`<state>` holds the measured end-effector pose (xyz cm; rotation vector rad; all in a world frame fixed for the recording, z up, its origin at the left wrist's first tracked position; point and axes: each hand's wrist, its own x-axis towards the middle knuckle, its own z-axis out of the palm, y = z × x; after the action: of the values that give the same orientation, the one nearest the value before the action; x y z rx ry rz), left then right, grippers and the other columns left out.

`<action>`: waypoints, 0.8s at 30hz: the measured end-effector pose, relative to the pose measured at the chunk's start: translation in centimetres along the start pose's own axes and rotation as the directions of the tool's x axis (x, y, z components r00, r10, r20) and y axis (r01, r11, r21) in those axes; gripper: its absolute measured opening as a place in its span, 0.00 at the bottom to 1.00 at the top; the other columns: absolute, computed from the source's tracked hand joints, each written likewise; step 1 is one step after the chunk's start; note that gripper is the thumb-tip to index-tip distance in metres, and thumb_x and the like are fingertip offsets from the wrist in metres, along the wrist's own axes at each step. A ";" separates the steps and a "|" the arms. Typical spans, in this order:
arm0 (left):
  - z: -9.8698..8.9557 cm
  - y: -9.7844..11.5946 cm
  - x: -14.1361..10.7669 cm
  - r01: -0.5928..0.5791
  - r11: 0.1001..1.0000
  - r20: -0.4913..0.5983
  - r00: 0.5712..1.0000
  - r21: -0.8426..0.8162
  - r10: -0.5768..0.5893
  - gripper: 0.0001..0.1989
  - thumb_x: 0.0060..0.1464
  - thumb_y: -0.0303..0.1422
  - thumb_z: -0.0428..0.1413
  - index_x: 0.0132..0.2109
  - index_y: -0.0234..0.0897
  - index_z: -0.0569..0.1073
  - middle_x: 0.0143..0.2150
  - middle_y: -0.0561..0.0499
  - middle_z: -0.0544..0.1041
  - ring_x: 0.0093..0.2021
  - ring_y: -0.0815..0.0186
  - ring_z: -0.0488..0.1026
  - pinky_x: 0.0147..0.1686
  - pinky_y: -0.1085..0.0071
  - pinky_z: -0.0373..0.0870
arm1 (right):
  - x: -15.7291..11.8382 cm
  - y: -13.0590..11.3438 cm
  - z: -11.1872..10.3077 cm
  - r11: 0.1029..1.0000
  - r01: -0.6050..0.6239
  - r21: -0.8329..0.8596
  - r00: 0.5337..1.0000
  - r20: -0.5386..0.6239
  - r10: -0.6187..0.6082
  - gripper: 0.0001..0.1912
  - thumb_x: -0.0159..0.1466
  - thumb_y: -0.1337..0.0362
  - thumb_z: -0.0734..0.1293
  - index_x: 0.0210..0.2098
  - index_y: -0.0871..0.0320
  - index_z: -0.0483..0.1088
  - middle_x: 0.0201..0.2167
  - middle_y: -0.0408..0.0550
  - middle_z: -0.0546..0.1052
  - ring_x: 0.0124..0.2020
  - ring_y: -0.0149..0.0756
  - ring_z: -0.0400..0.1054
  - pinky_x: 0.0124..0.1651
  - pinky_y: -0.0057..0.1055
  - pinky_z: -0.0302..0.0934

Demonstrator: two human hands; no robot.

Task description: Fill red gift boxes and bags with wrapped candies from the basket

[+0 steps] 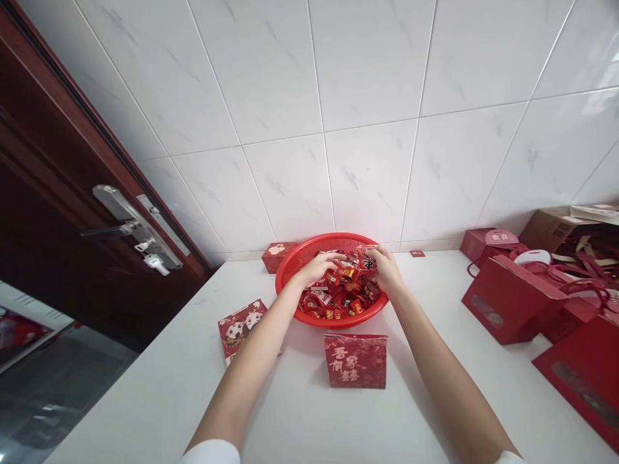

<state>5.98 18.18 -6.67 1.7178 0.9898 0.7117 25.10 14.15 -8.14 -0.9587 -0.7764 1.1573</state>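
A red plastic basket (285, 270) with a meshed wall stands against the tiled wall, full of red-wrapped candies (338, 299). Over its left side reaches my left hand (322, 267), fingers stretched out among the wrappers; whether it touches any one piece I cannot tell. At the right rim, my right hand (387, 269) pinches a red packet (367, 259) with a large black character on it. Just in front of the basket, a red gift box (356, 362) with white characters stands upright on the white table (300, 412).
A red panda-print box (242, 325) lies left, partly behind my left forearm. A small red box (278, 258) sits behind the basket's left. Red gift bags (512, 296) and a cardboard box (551, 229) fill the right side. A dark door (97, 154) with keys borders the left.
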 end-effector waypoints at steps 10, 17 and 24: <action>0.0 0.2 -0.2 0.023 0.997 0.016 1.000 -0.074 -0.022 0.26 0.38 0.22 0.52 0.46 0.40 0.81 0.56 0.48 0.78 0.60 0.56 0.70 0.54 0.65 0.71 | -0.3 -0.1 0.1 1.000 -0.018 -0.005 1.000 0.023 0.018 0.10 0.44 0.59 0.72 0.26 0.53 0.72 0.25 0.41 0.78 0.29 0.38 0.71 0.32 0.34 0.65; 0.0 -0.3 0.1 0.047 0.989 0.027 0.999 -0.138 -0.044 0.31 0.38 0.18 0.54 0.53 0.37 0.77 0.52 0.44 0.79 0.53 0.56 0.76 0.49 0.63 0.75 | -0.6 -0.4 0.2 1.000 -0.023 0.006 0.999 0.039 0.023 0.11 0.43 0.60 0.74 0.26 0.54 0.72 0.25 0.42 0.78 0.29 0.38 0.71 0.30 0.33 0.66; -0.1 -0.3 -0.1 0.059 0.985 0.001 0.998 -0.163 -0.060 0.23 0.47 0.24 0.62 0.53 0.34 0.76 0.52 0.42 0.79 0.50 0.56 0.78 0.54 0.58 0.72 | -0.9 -0.7 0.3 1.000 -0.014 -0.007 0.995 0.094 0.015 0.12 0.42 0.58 0.75 0.25 0.55 0.73 0.29 0.45 0.81 0.34 0.41 0.74 0.32 0.33 0.67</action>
<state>5.81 18.20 -6.93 1.5394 0.9547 0.7372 24.89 13.25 -7.36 -0.9212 -0.8498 1.2202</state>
